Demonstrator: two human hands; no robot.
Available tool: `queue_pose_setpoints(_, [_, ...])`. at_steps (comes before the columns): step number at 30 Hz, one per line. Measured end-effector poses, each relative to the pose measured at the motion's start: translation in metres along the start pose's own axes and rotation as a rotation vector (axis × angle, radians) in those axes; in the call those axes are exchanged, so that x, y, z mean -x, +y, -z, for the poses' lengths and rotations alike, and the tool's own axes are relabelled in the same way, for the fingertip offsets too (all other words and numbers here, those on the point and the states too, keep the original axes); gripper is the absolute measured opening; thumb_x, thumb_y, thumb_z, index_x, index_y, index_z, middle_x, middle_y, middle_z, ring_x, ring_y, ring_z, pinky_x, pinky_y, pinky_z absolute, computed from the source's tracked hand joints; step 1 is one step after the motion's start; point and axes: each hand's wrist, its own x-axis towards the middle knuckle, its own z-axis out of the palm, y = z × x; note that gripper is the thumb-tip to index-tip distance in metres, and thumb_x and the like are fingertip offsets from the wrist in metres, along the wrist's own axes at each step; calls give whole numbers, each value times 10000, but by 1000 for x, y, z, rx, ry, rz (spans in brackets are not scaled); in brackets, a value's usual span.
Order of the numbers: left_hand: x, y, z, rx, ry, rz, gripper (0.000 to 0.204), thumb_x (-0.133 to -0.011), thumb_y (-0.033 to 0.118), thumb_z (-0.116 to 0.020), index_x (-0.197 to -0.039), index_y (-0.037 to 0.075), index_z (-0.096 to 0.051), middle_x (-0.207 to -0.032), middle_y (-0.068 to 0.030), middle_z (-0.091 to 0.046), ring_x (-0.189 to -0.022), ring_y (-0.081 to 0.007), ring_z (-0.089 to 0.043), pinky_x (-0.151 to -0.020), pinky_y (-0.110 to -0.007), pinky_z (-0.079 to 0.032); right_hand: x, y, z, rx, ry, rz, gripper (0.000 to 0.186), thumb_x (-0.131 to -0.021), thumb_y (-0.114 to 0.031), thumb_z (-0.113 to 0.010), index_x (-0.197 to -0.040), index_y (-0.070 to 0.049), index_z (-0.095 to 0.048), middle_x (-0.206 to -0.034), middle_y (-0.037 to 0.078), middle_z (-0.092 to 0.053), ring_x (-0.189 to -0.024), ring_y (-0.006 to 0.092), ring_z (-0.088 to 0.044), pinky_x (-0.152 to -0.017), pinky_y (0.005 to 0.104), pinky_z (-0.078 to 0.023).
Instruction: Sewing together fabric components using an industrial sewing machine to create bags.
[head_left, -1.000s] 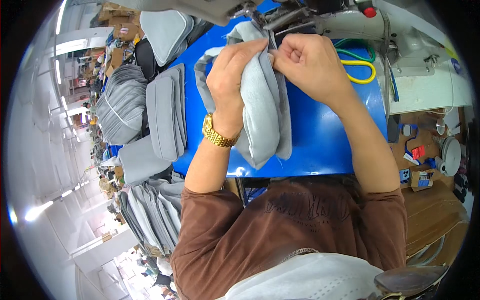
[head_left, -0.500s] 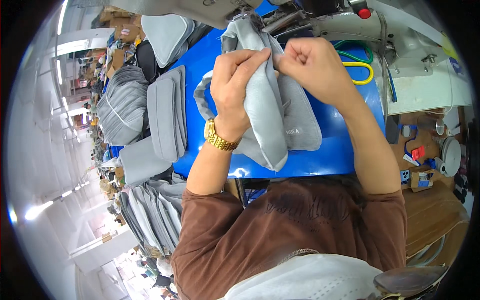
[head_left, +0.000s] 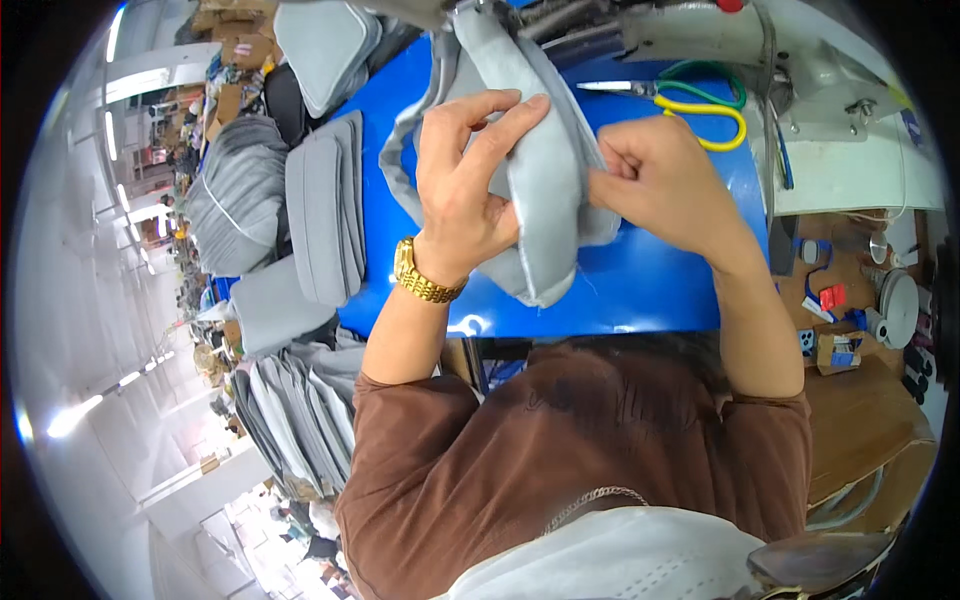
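A grey sewn fabric piece, with a long padded strip and a lighter edge, hangs from the machine head at the top toward me over the blue work surface. My left hand, gold watch on its wrist, is closed on the strip's left side, its thumb partly hidden by cloth. On the other side my right hand is curled in a pinch at the fabric's right edge. A narrow grey loop of the same piece curves out left of my left hand. Scissors with green and yellow handles lie beyond my right hand.
The sewing machine spans the top. At left stand stacked grey panels, a tied grey bundle and hanging grey pieces. A small carton sits at right on a brown surface.
My right hand has moved right and slightly down along the fabric edge, uncovering the scissor blades. The strip has shifted and covers more of the flat panel under it.
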Motion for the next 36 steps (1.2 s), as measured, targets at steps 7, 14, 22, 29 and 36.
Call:
queue_pose_setpoints(7, [33, 32, 12, -48, -25, -68, 502, -650, 246, -820, -1126, 132, -708, -1191, -116, -615, -1052, -305, -561, -875, -378, -472, 52, -6, -20, -130, -16, -163, 352, -694, -272, -817, -604, -13, -596, -507, 74, -547, -445, 140, -504, -439, 292, -376])
queue_pose_setpoints(14, [33, 40, 30, 16, -32, -71, 462, -625, 264, -877, -987, 52, -684, -1028, -101, -653, -904, -295, -628, -805, -377, -530, 77, -30, -18, -21, 50, -79, 319, -731, -262, -835, -656, -23, -637, -517, 62, -562, -453, 124, -524, -437, 281, -378])
queue_pose_setpoints(22, [39, 52, 31, 4, 133, 15, 394, -681, 196, -869, -1023, 65, -725, -966, -88, -673, -862, -226, -658, -692, -303, -544, 65, -48, -33, 121, 341, 110, 178, -816, -175, -750, -887, -17, -707, -645, 137, -647, -552, 299, -635, -506, 371, -479])
queue_pose_setpoints(29, [38, 57, 27, 29, 178, -7, 406, -603, 86, -876, -987, 70, -743, -901, -66, -660, -798, -200, -632, -650, -284, -510, 19, -49, -32, 482, 248, 292, 159, -803, -185, -703, -824, -27, -709, -688, 191, -657, -631, 386, -654, -574, 453, -531])
queue_pose_setpoints(36, [41, 55, 22, 46, 163, -19, 448, -591, 118, -885, -1014, 82, -742, -891, -61, -636, -781, -204, -598, -651, -297, -486, 4, -41, -28, 546, 283, 294, 170, -806, -212, -693, -763, -48, -691, -688, 174, -658, -642, 359, -660, -585, 465, -518])
